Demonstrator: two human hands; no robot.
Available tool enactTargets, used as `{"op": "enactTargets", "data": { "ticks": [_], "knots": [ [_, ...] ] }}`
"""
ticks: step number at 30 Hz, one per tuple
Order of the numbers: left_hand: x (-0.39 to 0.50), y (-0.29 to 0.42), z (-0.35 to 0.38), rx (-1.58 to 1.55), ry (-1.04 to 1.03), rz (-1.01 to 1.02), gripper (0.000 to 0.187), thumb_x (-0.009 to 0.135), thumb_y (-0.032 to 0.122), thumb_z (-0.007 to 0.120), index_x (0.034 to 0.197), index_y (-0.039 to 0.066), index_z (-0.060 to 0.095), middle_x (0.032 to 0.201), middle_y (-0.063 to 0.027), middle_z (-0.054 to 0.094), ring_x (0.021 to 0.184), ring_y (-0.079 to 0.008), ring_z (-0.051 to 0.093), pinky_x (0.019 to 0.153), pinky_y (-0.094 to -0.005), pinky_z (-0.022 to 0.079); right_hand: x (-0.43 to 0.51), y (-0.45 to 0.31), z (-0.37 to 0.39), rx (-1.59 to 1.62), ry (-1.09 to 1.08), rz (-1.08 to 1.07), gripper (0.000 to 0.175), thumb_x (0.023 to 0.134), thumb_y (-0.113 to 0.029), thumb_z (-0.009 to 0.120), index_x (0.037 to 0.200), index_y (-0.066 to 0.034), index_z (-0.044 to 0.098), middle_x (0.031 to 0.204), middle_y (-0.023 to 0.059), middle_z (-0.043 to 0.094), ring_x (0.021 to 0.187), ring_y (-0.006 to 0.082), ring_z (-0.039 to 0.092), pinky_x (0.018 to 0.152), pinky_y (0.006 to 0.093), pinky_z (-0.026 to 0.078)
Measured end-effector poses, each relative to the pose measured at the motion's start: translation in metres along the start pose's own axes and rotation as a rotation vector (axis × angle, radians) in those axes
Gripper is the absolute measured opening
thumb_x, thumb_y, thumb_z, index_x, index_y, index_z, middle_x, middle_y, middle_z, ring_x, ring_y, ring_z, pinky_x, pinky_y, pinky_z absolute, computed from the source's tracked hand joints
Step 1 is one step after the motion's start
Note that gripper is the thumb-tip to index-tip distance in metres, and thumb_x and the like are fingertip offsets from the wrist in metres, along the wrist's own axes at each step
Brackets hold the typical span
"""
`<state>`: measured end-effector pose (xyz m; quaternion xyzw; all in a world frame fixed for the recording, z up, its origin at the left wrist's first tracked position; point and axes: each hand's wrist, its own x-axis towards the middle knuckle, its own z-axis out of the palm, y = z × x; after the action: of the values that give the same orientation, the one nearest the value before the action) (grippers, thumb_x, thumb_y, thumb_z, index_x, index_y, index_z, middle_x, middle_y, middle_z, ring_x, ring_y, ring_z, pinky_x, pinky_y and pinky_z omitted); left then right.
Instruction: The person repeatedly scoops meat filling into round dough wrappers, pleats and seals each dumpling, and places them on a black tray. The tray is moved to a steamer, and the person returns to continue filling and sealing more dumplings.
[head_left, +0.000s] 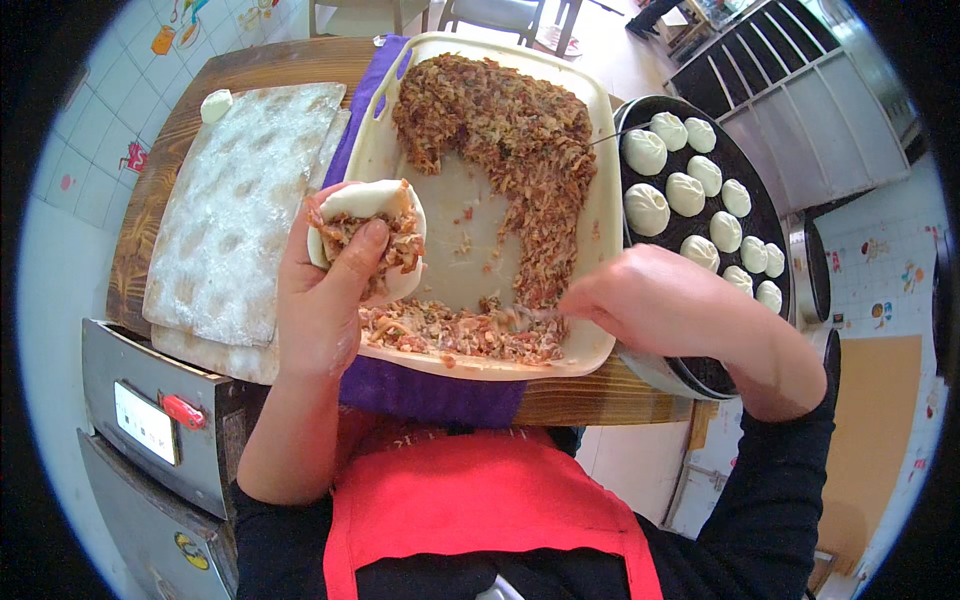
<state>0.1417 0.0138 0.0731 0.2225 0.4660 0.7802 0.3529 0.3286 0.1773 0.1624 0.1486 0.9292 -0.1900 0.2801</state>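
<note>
In my left hand (330, 300) rests a round dough wrapper (375, 196), cupped in the palm. A heap of minced filling (401, 244) lies on the wrapper, and my left thumb presses into it. My right hand (622, 300) is over the near right part of a cream plastic tub (480, 366). Its fingers are closed around a utensil (517, 319), blurred and partly covered by filling, so its exact kind is unclear. Chopped filling (525, 150) lines the tub's far, right and near sides, leaving part of the bottom bare.
Pleated buns (685, 193) sit on a round black steamer tray (705, 367) at right. A thin metal rod (619, 133) crosses the tub's right rim. At left, one dough piece (216, 106) lies by a floured board (240, 202). Purple cloth (435, 394) lies under the tub.
</note>
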Motion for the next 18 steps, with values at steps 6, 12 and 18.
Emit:
{"op": "enactTargets", "data": {
  "ticks": [6, 12, 18],
  "knots": [
    [0.001, 0.001, 0.000, 0.022, -0.030, 0.014, 0.030, 0.090, 0.003, 0.057, 0.119, 0.005, 0.050, 0.104, -0.0062, 0.061, 0.090, -0.0128, 0.062, 0.075, -0.0275, 0.054, 0.019, -0.002, 0.027, -0.299, -0.071, -0.141, 0.023, 0.074, -0.003, 0.059, 0.096, -0.0023, 0.061, 0.082, 0.0152, 0.065, 0.082, 0.0324, 0.066, 0.071, 0.0384, 0.054],
    [-0.001, -0.003, 0.001, 0.055, 0.005, 0.019, 0.030, 0.089, 0.002, 0.059, 0.119, 0.004, 0.050, 0.104, -0.0062, 0.061, 0.090, -0.0121, 0.062, 0.076, -0.0267, 0.054, -0.002, 0.006, 0.029, 0.006, -0.018, -0.237, 0.033, 0.073, 0.001, 0.060, 0.106, -0.0015, 0.063, 0.085, 0.0159, 0.067, 0.080, 0.0320, 0.066, 0.070, 0.0382, 0.053],
    [0.003, 0.000, 0.001, 0.028, -0.058, -0.023, 0.031, 0.092, 0.013, 0.057, 0.121, 0.003, 0.049, 0.106, -0.0074, 0.060, 0.095, -0.0154, 0.062, 0.082, -0.0309, 0.054, -0.023, 0.002, -0.005, 0.648, 0.160, -0.107, 0.022, 0.087, -0.004, 0.058, 0.107, 0.0011, 0.065, 0.085, 0.0117, 0.068, 0.070, 0.0137, 0.063, 0.067, 0.0267, 0.051]
  ]
}}
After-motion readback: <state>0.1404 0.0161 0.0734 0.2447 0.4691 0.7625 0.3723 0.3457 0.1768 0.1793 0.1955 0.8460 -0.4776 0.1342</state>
